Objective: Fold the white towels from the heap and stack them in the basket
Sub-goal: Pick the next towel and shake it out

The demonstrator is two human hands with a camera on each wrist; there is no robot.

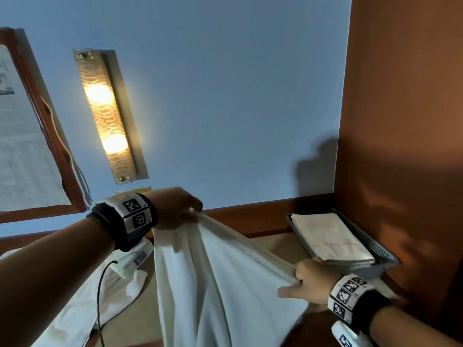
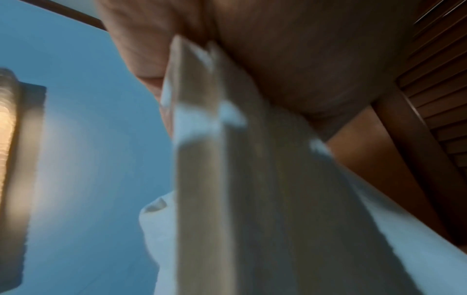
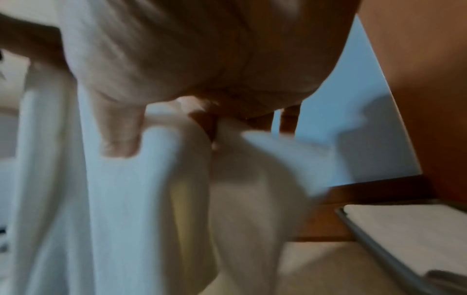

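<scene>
A white towel (image 1: 215,279) hangs in the air between my two hands, its top edge stretched taut. My left hand (image 1: 180,209) pinches its upper left corner, raised high against the wall. Lower and to the right, my right hand (image 1: 304,281) grips the other end of that edge. The blurred wrist views show the towel (image 2: 227,179) running down from my left hand, and the towel (image 3: 151,179) bunched under my right hand (image 3: 192,111). A grey mesh basket (image 1: 378,249) at the right holds a folded white towel (image 1: 330,236). More white towels (image 1: 82,304) lie heaped at the lower left.
A lit wall lamp (image 1: 107,116) and a wood-framed picture (image 1: 32,136) hang on the blue wall. A brown wooden panel (image 1: 406,121) closes the right side just beyond the basket. The beige tabletop (image 1: 275,244) shows between the towel and basket.
</scene>
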